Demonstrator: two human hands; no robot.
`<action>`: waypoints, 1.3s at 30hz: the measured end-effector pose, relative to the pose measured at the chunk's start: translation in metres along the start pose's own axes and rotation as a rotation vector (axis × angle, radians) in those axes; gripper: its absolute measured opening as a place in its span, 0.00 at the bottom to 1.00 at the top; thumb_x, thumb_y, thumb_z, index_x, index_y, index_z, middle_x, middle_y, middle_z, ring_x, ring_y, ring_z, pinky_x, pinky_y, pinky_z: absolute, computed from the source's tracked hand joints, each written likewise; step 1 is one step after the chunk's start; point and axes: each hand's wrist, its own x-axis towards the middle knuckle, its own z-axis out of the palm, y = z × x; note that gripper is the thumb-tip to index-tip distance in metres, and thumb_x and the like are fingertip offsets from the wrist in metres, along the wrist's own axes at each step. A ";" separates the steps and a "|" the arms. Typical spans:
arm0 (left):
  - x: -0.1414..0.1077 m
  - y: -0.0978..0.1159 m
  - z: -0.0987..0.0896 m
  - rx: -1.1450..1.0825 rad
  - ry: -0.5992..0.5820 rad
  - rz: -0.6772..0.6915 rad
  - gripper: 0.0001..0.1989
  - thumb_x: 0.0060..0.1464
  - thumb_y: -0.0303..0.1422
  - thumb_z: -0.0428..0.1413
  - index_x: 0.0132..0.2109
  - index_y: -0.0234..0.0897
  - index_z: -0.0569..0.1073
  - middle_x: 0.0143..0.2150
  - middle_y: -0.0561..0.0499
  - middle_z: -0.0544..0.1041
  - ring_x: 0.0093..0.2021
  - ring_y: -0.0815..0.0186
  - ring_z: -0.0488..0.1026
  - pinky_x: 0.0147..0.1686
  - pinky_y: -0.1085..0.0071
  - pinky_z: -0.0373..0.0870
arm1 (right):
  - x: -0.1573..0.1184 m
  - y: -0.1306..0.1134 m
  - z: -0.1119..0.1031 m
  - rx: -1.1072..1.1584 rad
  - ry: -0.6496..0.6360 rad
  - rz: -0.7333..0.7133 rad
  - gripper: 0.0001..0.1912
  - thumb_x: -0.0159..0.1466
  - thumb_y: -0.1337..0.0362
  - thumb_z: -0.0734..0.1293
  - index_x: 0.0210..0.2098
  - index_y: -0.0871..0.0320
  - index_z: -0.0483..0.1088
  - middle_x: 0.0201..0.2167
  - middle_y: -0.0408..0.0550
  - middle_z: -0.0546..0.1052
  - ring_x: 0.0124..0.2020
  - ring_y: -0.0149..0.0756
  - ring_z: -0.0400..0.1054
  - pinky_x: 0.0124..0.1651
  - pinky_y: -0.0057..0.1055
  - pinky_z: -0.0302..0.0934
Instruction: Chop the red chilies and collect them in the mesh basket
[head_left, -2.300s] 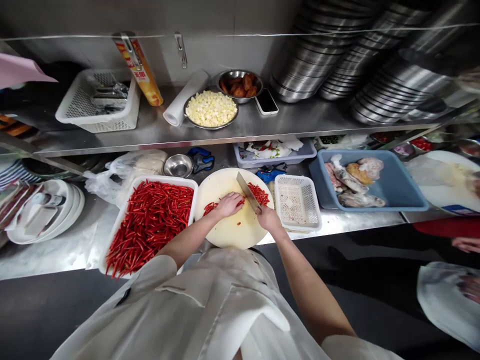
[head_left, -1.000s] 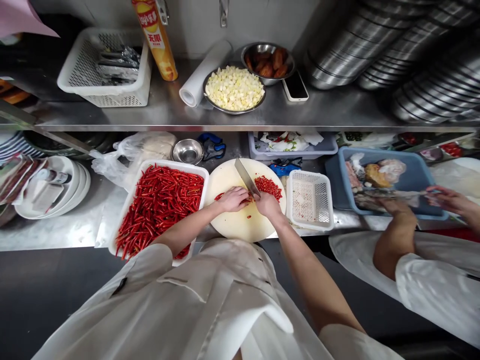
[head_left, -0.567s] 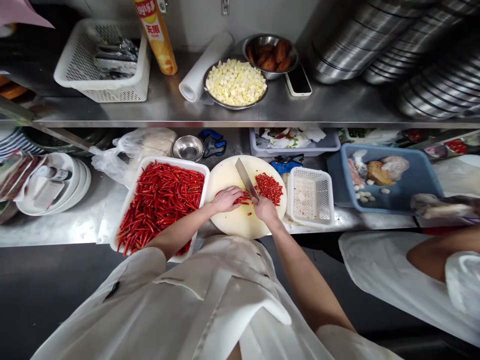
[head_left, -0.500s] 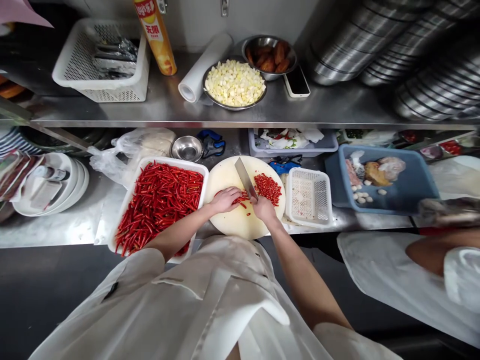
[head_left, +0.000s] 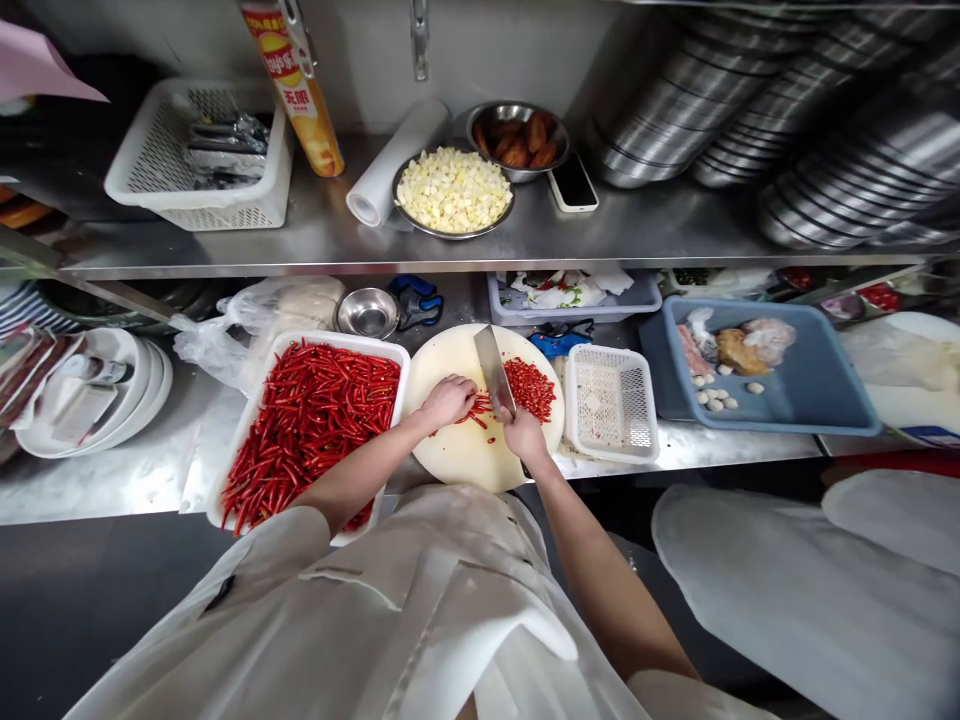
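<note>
A round white cutting board (head_left: 465,462) lies in front of me. My right hand (head_left: 524,436) is wrapped round the handle of a cleaver (head_left: 494,372), whose blade stands over the board beside a pile of chopped red chilies (head_left: 529,389). My left hand (head_left: 450,399) rests on the board left of the blade, fingers bent and pressed together on some red chilies (head_left: 478,407). Left of the board, a white tray (head_left: 406,362) holds a heap of whole red chilies (head_left: 322,420), with my left forearm across its near corner.
Right of the board are a white basket (head_left: 612,404) and a blue tub (head_left: 795,405). Plates (head_left: 154,385) stand at the left. The shelf (head_left: 300,240) above carries a bowl of chopped pale pieces (head_left: 454,190). A person in white stands at the right.
The view has tilted a little, so the shelf and board sit lower. My left hand has drawn slightly away from the blade. The person's arm at the right has gone out of view.
</note>
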 end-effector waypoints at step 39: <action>-0.001 0.052 0.046 0.083 0.068 0.048 0.13 0.66 0.40 0.62 0.53 0.40 0.77 0.57 0.42 0.74 0.59 0.51 0.70 0.60 0.54 0.72 | 0.007 0.039 -0.043 -0.045 -0.076 -0.040 0.22 0.80 0.56 0.57 0.57 0.62 0.78 0.52 0.63 0.84 0.55 0.47 0.79 0.53 0.31 0.64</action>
